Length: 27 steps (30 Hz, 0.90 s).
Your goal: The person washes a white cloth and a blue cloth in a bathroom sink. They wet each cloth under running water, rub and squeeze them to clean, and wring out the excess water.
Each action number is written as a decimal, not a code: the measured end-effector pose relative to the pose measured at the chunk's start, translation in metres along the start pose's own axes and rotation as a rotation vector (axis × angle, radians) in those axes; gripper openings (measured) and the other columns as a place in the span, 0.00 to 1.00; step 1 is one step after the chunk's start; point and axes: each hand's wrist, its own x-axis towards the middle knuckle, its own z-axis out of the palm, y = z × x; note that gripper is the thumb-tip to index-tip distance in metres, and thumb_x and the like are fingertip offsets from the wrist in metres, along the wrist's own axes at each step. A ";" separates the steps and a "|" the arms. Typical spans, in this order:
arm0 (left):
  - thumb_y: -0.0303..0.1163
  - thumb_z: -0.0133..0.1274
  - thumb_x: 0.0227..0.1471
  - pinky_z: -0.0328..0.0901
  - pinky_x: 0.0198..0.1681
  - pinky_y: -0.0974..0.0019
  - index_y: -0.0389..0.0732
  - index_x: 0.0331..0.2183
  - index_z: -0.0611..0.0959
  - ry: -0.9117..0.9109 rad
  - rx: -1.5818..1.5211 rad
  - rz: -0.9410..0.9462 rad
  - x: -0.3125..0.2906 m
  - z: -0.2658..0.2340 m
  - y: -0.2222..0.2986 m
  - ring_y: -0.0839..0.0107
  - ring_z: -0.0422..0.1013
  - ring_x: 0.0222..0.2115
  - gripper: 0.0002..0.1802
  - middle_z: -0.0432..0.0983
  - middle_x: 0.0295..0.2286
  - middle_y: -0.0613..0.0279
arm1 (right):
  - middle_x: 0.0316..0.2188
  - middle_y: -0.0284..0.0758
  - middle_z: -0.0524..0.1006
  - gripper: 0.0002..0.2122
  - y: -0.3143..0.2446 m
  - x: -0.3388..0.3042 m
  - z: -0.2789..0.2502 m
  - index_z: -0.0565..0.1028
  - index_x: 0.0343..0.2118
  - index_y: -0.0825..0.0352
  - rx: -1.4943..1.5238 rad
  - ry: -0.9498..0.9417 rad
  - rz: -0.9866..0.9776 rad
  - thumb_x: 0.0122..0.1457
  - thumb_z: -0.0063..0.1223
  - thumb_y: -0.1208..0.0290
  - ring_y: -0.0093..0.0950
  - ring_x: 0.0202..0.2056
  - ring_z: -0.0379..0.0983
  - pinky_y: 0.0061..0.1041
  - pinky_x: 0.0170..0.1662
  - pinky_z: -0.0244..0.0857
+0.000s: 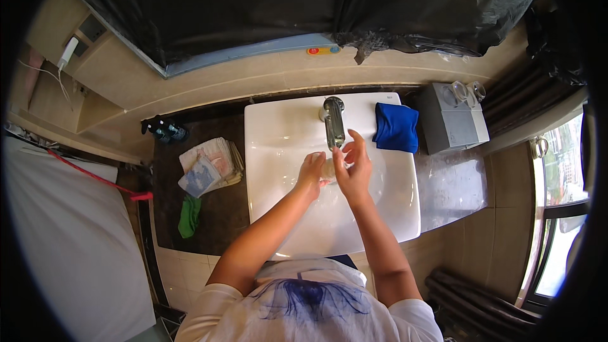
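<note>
Both of my hands are over a white rectangular washbasin (272,152), just in front of a chrome faucet (334,123). My left hand (310,172) is closed around a small pale, whitish object (328,170), whose kind I cannot make out. A bit of pink shows under it. On the other side of the object, my right hand (354,168) has its fingers apart, its fingertips close to the front end of the faucet. Whether water runs is not clear. The palm of the left hand is hidden.
On the dark counter (218,225) left of the basin lie folded cloths (212,164), a green cloth (189,216) and dark pump bottles (164,130). A blue cloth (396,128) drapes over the basin's right rim. Beyond it stands a grey box (446,117) with clear glasses (465,93) on top.
</note>
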 end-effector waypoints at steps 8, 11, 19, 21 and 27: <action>0.52 0.34 0.56 0.58 0.18 0.71 0.46 0.39 0.65 -0.251 0.054 -0.026 0.041 0.008 -0.011 0.78 0.63 0.18 0.20 0.67 0.24 0.68 | 0.14 0.33 0.65 0.19 0.014 0.030 0.028 0.70 0.46 0.63 -0.473 0.060 -0.377 0.49 0.53 0.73 0.30 0.13 0.64 0.27 0.15 0.58; 0.52 0.35 0.55 0.51 0.13 0.74 0.46 0.35 0.68 -0.186 -0.001 0.031 0.039 0.021 -0.007 0.81 0.57 0.13 0.19 0.64 0.19 0.72 | 0.14 0.33 0.64 0.18 0.016 0.031 0.030 0.71 0.45 0.62 -0.505 0.062 -0.383 0.49 0.53 0.73 0.30 0.12 0.64 0.27 0.14 0.58; 0.48 0.41 0.54 0.51 0.15 0.76 0.47 0.33 0.71 -0.295 -0.167 0.110 0.052 0.021 -0.015 0.83 0.58 0.15 0.15 0.64 0.19 0.75 | 0.13 0.33 0.64 0.17 0.012 0.036 0.030 0.72 0.44 0.62 -0.492 0.067 -0.383 0.48 0.54 0.73 0.29 0.12 0.64 0.28 0.14 0.58; 0.47 0.42 0.54 0.52 0.16 0.76 0.47 0.34 0.71 -0.310 -0.203 0.117 0.048 0.024 -0.012 0.84 0.59 0.16 0.15 0.64 0.20 0.75 | 0.13 0.32 0.64 0.17 0.013 0.036 0.030 0.73 0.43 0.62 -0.501 0.070 -0.382 0.47 0.54 0.73 0.29 0.12 0.64 0.28 0.14 0.58; 0.45 0.44 0.53 0.55 0.19 0.77 0.47 0.35 0.72 -0.338 -0.268 0.137 0.040 0.030 -0.004 0.84 0.61 0.19 0.13 0.66 0.22 0.75 | 0.13 0.32 0.65 0.15 0.009 0.041 0.028 0.74 0.41 0.61 -0.501 0.070 -0.387 0.47 0.54 0.74 0.28 0.12 0.65 0.27 0.13 0.58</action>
